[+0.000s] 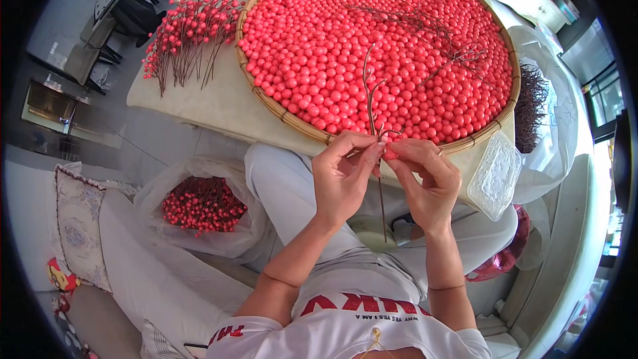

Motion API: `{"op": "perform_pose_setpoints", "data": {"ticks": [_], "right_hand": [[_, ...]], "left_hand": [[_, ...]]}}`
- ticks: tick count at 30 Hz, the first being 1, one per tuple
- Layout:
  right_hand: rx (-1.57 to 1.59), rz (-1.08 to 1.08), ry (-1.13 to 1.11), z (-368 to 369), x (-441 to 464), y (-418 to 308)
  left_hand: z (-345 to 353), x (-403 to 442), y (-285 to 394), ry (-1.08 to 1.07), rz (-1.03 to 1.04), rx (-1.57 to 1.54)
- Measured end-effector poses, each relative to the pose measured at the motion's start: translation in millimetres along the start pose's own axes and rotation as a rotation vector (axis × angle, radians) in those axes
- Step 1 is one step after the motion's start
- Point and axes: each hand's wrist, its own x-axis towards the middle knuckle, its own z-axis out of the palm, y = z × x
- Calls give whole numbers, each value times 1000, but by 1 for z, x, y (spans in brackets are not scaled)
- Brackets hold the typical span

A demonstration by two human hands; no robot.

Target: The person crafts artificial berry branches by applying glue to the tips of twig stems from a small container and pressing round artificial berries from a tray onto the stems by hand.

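My left hand (pixel 343 169) pinches a thin brown branching stem (pixel 369 96), whose bare twigs rise over the tray and whose lower end hangs down between my hands. Close against it, my right hand (pixel 428 179) has thumb and fingers closed on a red berry (pixel 390 153) at a twig tip. Part of that berry is hidden by the fingertips. Just beyond both hands lies a round woven bamboo tray (pixel 287 118) filled with loose red berries (pixel 332 46). Several bare brown stems (pixel 442 33) rest on top of the berries.
Bunched berry stems (pixel 193 33) lie on the table's left side (pixel 219 103). A plastic bag (pixel 149 206) of berry stems stands on the floor at left. At right are a clear textured plastic tray (pixel 495 174) and a bag holding dark bare stems (pixel 531 106).
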Motion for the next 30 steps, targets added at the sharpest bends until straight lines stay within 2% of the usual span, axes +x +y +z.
{"op": "perform_pose_setpoints", "data": {"ticks": [5, 7, 8, 10, 11, 15, 20, 25, 26, 30], "right_hand": [[114, 217, -4, -4, 7, -5], [77, 278, 141, -17, 20, 2], [73, 280, 145, -26, 26, 6], [-412, 294, -60, -39, 37, 16], [-413, 294, -55, -39, 42, 19], [-671, 22, -379, -29, 55, 35], [-869, 27, -516, -21, 64, 54], [-1041, -10, -511, -18, 64, 52], [-1036, -16, -512, -16, 65, 46], [-322, 310, -173, -18, 62, 5]], "left_hand": [[-4, 6, 6, -8, -116, -109], [-15, 10, 6, 19, -88, -143], [-23, 11, 5, 16, -92, -146], [-38, 14, 1, 5, -51, -40], [-40, 14, 0, 0, -51, -41], [-46, 12, -3, -24, -97, -73], [-43, 11, 7, -20, -112, -77], [-46, 11, 1, -18, -101, -81], [-47, 11, 1, -14, -97, -77], [-46, 11, -1, -81, -121, -109]]}}
